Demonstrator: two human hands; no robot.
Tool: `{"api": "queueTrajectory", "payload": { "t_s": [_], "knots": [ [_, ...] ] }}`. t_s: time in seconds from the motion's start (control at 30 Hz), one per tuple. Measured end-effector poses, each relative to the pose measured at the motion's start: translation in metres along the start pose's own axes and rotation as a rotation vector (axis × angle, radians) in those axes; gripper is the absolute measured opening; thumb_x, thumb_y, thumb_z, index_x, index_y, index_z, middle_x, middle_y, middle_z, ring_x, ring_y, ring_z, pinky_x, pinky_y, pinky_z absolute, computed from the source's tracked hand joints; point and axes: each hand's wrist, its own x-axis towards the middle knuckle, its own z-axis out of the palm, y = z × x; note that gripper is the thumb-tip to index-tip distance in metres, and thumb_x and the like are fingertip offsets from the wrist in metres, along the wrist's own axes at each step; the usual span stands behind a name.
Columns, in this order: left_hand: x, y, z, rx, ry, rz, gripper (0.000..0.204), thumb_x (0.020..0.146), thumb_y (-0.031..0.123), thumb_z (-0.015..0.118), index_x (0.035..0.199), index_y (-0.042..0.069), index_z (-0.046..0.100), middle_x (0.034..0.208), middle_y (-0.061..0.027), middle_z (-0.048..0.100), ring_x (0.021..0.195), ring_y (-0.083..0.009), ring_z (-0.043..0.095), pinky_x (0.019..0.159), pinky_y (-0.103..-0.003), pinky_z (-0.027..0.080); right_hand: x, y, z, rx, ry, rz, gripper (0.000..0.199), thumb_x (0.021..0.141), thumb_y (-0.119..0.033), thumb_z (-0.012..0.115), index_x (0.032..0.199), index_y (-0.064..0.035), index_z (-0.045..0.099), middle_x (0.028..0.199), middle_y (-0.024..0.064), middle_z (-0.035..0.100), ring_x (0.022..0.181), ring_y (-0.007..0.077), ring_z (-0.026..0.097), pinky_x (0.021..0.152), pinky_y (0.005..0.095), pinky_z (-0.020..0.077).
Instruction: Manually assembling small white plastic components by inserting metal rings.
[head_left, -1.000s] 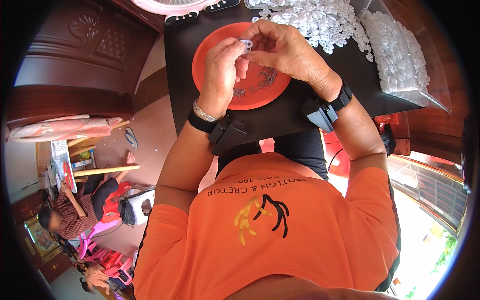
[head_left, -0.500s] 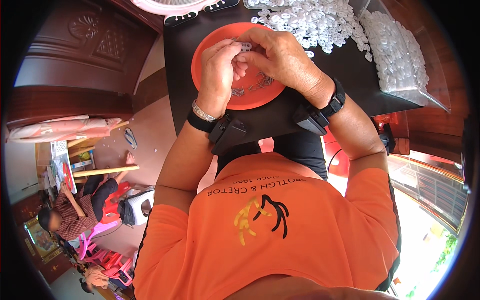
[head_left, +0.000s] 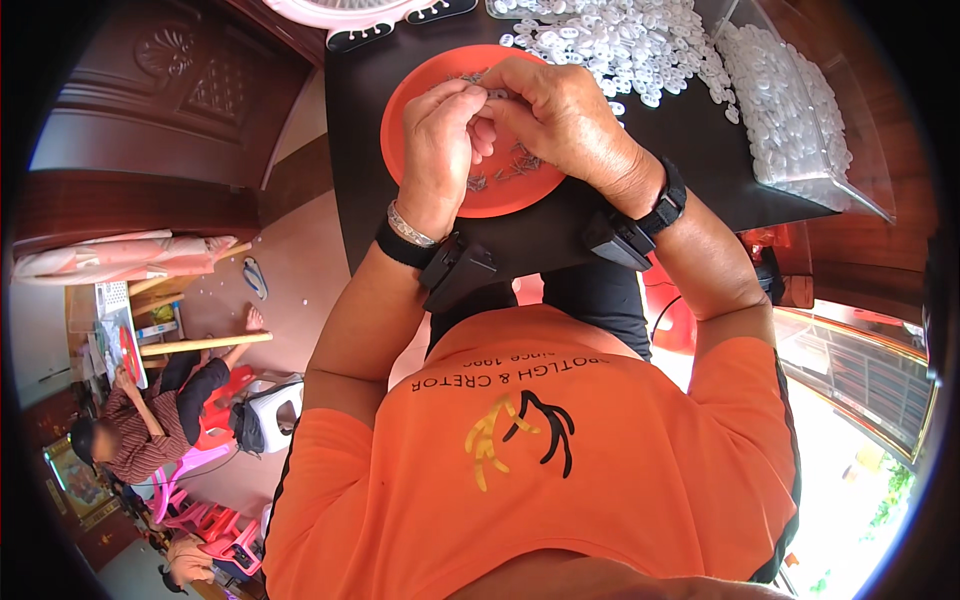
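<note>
Over a round orange-red plate [head_left: 420, 175], my two hands meet with their fingertips together. My right hand [head_left: 575, 118] is closed in a pinch on a small white oval plastic piece [head_left: 497, 94], mostly covered by the fingers. The fingers of my left hand [head_left: 436, 145] are also pinched, touching the same spot; what lies between them is hidden. Small thin metal pieces [head_left: 522, 160], like pins or screws, lie scattered on the plate beneath my hands, with more near its far rim.
The plate stands on a black table [head_left: 700, 190]. Far right, loose white oval pieces [head_left: 640, 50] are heaped beside a clear plastic bin [head_left: 790, 120] full of them. A pink-white fan [head_left: 335, 12] stands at the far edge. At left, a person [head_left: 150, 440] sits by another table.
The white oval piece showed more clearly between my fingertips before; now they cover most of it. Both hands stay over the plate, and the view has shifted slightly.
</note>
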Motion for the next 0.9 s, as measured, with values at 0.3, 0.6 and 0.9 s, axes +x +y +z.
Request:
{"api": "queueTrajectory", "payload": {
  "t_s": [0.3,0.6,0.9],
  "knots": [
    [0.002,0.004,0.001,-0.016,0.028,0.035,0.021,0.087,0.017,0.049,0.076,0.003,0.06,0.059,-0.0004,0.053,0.049,-0.0059,0.047,0.044,-0.019,0.033,0.006,0.007,-0.012,0.12,0.072,-0.021,0.018,0.074,-0.012,0.068,0.09,-0.0057,0.064,0.075,0.0116,0.064,0.067,0.0273,0.064,0.06,0.0323,0.0512],
    [0.0,0.009,0.003,-0.023,-0.009,0.057,0.022,0.087,0.017,0.048,0.074,0.003,0.058,0.059,0.0008,0.052,0.05,-0.0057,0.046,0.045,-0.019,0.033,0.029,0.006,-0.153,-0.65,0.967,0.1,0.029,0.08,-0.012,0.061,0.107,-0.0012,0.062,0.097,0.0148,0.065,0.08,0.0291,0.064,0.074,0.0367,0.0503],
    [-0.002,0.009,0.0,0.032,-0.004,0.044,0.022,0.088,0.018,0.05,0.073,0.004,0.059,0.06,0.0013,0.052,0.051,-0.0049,0.047,0.045,-0.019,0.034,0.023,0.057,-0.097,-0.545,0.135,-0.01,0.018,0.077,-0.022,0.063,0.087,-0.007,0.066,0.082,0.0133,0.065,0.081,0.0318,0.061,0.072,0.0375,0.0472]
  ]
}}
